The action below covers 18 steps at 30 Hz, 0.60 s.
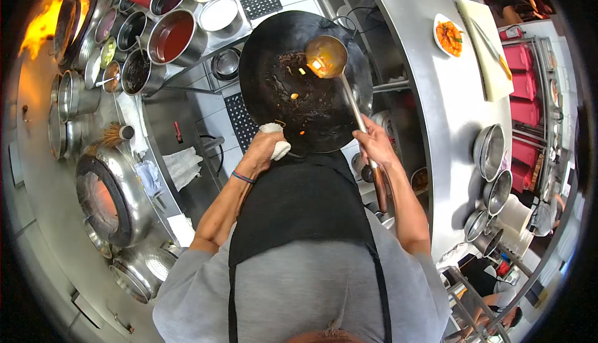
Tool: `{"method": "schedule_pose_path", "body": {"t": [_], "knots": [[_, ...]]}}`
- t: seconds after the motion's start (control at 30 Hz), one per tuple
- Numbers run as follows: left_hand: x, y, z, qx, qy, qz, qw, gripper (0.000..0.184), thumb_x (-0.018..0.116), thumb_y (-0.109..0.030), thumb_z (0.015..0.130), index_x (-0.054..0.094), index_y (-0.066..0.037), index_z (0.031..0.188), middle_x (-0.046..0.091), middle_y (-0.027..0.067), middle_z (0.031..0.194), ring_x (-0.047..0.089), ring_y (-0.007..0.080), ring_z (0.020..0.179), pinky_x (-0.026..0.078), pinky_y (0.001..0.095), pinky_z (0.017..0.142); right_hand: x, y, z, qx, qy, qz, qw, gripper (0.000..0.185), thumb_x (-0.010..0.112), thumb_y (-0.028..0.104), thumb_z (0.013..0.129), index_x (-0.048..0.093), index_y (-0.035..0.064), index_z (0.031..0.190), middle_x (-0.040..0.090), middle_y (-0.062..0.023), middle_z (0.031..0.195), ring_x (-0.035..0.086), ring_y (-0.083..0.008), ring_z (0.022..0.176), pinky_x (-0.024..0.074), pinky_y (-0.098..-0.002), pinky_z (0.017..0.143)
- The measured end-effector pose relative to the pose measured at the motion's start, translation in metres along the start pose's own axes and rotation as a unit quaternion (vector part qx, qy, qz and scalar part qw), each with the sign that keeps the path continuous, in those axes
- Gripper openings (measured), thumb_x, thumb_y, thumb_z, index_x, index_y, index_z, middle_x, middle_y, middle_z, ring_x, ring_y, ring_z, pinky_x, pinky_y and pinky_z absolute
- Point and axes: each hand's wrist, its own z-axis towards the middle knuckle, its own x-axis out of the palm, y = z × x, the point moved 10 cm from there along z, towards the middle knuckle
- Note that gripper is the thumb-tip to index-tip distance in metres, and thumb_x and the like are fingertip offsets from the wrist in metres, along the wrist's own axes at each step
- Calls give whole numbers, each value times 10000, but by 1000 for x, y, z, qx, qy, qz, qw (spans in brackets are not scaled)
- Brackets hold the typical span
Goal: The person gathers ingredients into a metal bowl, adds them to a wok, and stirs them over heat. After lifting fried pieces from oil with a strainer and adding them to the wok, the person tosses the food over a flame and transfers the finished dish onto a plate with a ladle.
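A large black wok (268, 88) is held in front of my apron, with a few small orange and pale bits on its dark inner surface. My left hand (266, 145) grips the wok's near left edge through a folded white cloth (281, 150). In my right hand (375, 140) is the long handle of a metal ladle (326, 56). The ladle's bowl is over the far right part of the wok and holds some sauce with orange and pale pieces. A wooden grip forms the handle's near end.
At the left are pots of sauces (172, 37), a burner ring (103, 200) and tall flames (40, 28). The steel counter (448, 112) at the right bears a plate of orange food (450, 37), a cutting board (484, 50) with a knife, and metal bowls (489, 151). Other people are at the right edge.
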Motion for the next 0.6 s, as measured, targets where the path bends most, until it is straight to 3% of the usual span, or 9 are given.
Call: {"method": "schedule_pose_path", "body": {"t": [0.07, 0.17, 0.2, 0.27, 0.37, 0.43, 0.6], "knots": [[-1, 0, -1, -6, 14, 29, 999, 69, 640, -106, 850, 638, -38, 861, 616, 60, 747, 617, 172, 598, 462, 331, 504, -16, 3, 18, -50, -19, -147, 988, 591, 604, 78, 920, 449, -22, 1482, 716, -143, 863, 671, -204, 648, 558, -338, 598], [-1, -8, -3, 0, 0, 6, 1000, 84, 642, -41, 774, 636, -34, 691, 604, 64, 659, 583, 171, 528, 411, 338, 448, -21, 24, 18, -203, -47, -272, 940, 568, 610, 95, 916, 484, -16, 1459, 687, -256, 1206, 692, -309, 1060, 527, -378, 950], [-1, -9, -2, -6, 0, 2, 1000, 81, 643, -42, 775, 638, -35, 694, 604, 63, 659, 583, 171, 529, 408, 337, 447, -23, 11, 20, -137, -16, -257, 956, 588, 602, 96, 915, 472, 32, 1485, 588, -282, 1377, 570, -331, 1299, 414, -388, 1107], [-1, -7, 1, -20, 1, -6, 1000, 75, 644, -45, 775, 641, -36, 701, 604, 63, 660, 585, 172, 530, 403, 334, 445, -22, 8, 4, -82, 13, -249, 965, 583, 598, 94, 917, 475, 36, 1484, 575, -283, 1394, 548, -332, 1326, 397, -384, 1123], [4, -5, 3, -14, -18, -8, 1000, 66, 646, -36, 769, 633, -32, 705, 603, 61, 667, 588, 176, 533, 403, 333, 443, -17, -9, -18, -28, 48, -217, 974, 601, 589, 78, 932, 446, 66, 1516, 646, -169, 1004, 625, -230, 840, 502, -350, 750], [18, -15, -5, -9, -33, -11, 999, 72, 646, -32, 768, 620, -33, 701, 600, 58, 672, 590, 181, 533, 410, 340, 445, -7, -25, -36, 50, 68, -119, 989, 627, 586, 57, 943, 409, 78, 1544, 553, 7, 659, 476, -86, 421, 415, -272, 395], [13, 6, 14, 26, -23, 9, 999, 75, 651, -52, 775, 608, -49, 713, 604, 56, 691, 591, 178, 540, 425, 356, 458, 37, -38, -51, 95, 151, 71, 981, 601, 574, 21, 973, 399, 94, 1543, 448, 53, 574, 427, -53, 391, 376, -241, 345]]}}
